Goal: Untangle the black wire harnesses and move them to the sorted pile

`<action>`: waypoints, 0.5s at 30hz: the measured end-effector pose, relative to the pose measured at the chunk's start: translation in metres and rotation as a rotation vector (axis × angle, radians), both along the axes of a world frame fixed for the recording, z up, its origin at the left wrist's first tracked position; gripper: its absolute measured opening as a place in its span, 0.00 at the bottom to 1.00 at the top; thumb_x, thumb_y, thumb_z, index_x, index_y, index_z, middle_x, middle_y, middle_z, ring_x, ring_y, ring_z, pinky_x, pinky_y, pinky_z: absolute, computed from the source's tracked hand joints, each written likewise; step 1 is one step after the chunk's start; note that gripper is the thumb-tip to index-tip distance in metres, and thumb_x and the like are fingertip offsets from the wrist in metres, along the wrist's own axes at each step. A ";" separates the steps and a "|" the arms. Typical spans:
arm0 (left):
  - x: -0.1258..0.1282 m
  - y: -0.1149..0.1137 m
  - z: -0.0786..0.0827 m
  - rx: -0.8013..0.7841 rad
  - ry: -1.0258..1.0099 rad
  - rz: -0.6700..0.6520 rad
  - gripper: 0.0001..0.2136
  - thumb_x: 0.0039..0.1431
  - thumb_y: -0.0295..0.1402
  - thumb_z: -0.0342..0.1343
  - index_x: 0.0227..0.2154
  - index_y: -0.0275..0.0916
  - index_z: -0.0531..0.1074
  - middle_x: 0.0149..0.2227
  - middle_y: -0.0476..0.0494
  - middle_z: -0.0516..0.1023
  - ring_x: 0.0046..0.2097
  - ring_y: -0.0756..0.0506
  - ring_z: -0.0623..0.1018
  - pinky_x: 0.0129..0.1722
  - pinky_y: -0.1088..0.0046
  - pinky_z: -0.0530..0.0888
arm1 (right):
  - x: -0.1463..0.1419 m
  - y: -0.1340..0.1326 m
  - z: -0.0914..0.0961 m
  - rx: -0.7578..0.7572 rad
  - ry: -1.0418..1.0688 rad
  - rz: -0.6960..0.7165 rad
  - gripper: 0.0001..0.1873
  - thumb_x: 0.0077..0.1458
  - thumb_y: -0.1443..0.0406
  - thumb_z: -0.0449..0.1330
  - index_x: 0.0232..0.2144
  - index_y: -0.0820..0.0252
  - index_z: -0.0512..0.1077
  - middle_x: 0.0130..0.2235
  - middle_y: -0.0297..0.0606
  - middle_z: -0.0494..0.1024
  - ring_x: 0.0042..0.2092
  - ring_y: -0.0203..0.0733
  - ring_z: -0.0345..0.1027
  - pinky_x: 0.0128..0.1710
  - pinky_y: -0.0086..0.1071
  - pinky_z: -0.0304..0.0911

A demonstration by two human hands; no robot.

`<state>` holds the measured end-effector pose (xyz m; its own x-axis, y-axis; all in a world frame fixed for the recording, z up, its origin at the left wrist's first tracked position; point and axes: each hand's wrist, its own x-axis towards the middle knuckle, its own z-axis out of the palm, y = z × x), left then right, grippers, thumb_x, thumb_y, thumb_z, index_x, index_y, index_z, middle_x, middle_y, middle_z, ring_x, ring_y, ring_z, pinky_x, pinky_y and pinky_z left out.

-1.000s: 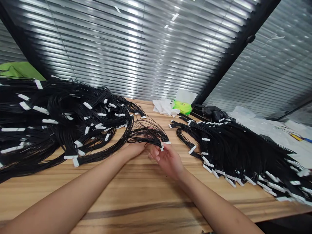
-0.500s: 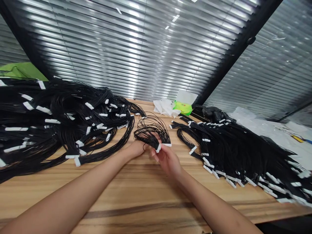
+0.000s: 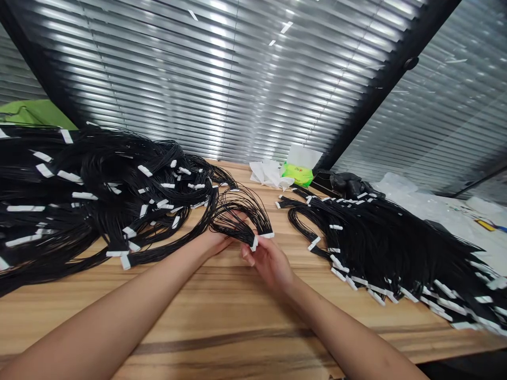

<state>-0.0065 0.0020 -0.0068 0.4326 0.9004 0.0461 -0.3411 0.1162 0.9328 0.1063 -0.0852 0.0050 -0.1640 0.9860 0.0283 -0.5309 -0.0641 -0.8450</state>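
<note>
**Holding a small wire bundle between two heaps**

You have the bundle (image 3: 233, 221) of thin black wires lifted just above the table (image 3: 222, 327), its loops fanning up and away from you. Its white connectors (image 3: 259, 238) gather at the end nearest your right hand (image 3: 269, 264), whose fingers pinch them in a narrow grip. Your left hand (image 3: 217, 243) lies open under the loops, fingers (image 3: 237, 214) spread and supporting the wires.

Your widest open room is in front of the bundle, where bare wood runs to the table's near edge. Left of the bundle, the larger heap (image 3: 99, 190) lies just beside your left wrist. Right of it, a narrow strip of wood separates you from the second heap (image 3: 380, 248). Beyond the bundle, tissue (image 3: 269, 174) and a green packet (image 3: 295, 175) lie near the far edge.
</note>
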 end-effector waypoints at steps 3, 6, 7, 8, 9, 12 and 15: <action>0.000 -0.004 0.006 -0.131 -0.145 -0.085 0.06 0.51 0.32 0.59 0.28 0.34 0.74 0.27 0.45 0.75 0.28 0.50 0.72 0.29 0.75 0.70 | 0.000 -0.001 0.000 -0.018 0.018 0.019 0.13 0.50 0.58 0.58 0.22 0.61 0.71 0.22 0.34 0.70 0.22 0.34 0.53 0.29 0.32 0.54; 0.001 -0.008 0.009 -0.127 -0.103 -0.116 0.08 0.45 0.31 0.64 0.29 0.35 0.76 0.30 0.42 0.78 0.32 0.46 0.75 0.29 0.73 0.72 | 0.000 0.000 -0.001 -0.023 0.012 0.035 0.13 0.51 0.58 0.58 0.22 0.61 0.70 0.22 0.34 0.69 0.22 0.34 0.52 0.28 0.32 0.52; 0.002 -0.009 0.008 -0.118 -0.064 -0.142 0.08 0.43 0.32 0.66 0.28 0.35 0.76 0.29 0.42 0.78 0.32 0.45 0.76 0.27 0.73 0.72 | 0.000 0.000 -0.002 -0.026 0.008 0.036 0.13 0.51 0.58 0.57 0.22 0.61 0.70 0.22 0.34 0.69 0.23 0.34 0.52 0.28 0.32 0.52; 0.002 -0.009 0.007 -0.105 -0.030 -0.170 0.09 0.41 0.32 0.67 0.27 0.36 0.76 0.28 0.42 0.78 0.32 0.44 0.76 0.26 0.73 0.72 | 0.000 0.000 -0.002 -0.027 0.004 0.036 0.13 0.51 0.58 0.57 0.22 0.60 0.70 0.23 0.34 0.69 0.23 0.34 0.52 0.28 0.32 0.52; 0.003 -0.009 0.006 -0.090 -0.009 -0.198 0.10 0.40 0.33 0.68 0.27 0.36 0.77 0.28 0.42 0.78 0.31 0.44 0.76 0.26 0.73 0.72 | 0.001 0.000 -0.003 -0.027 0.003 0.037 0.13 0.51 0.58 0.57 0.23 0.60 0.70 0.23 0.34 0.69 0.23 0.35 0.52 0.28 0.32 0.52; 0.003 -0.008 0.002 -0.067 -0.022 -0.258 0.12 0.38 0.34 0.68 0.28 0.37 0.77 0.28 0.41 0.78 0.32 0.44 0.77 0.28 0.73 0.73 | 0.000 0.000 -0.003 -0.022 -0.007 0.029 0.13 0.52 0.58 0.57 0.23 0.60 0.70 0.22 0.34 0.69 0.23 0.35 0.52 0.28 0.32 0.52; 0.002 -0.009 0.005 -0.065 -0.024 -0.288 0.12 0.39 0.34 0.68 0.29 0.36 0.77 0.29 0.41 0.78 0.30 0.46 0.77 0.27 0.73 0.73 | 0.000 0.000 -0.001 -0.014 -0.026 0.019 0.13 0.52 0.58 0.56 0.22 0.61 0.71 0.22 0.34 0.69 0.23 0.35 0.53 0.27 0.32 0.52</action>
<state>-0.0048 -0.0071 -0.0015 0.6705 0.7419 0.0054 -0.3072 0.2710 0.9122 0.1063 -0.0849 0.0038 -0.1837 0.9829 0.0104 -0.5072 -0.0857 -0.8576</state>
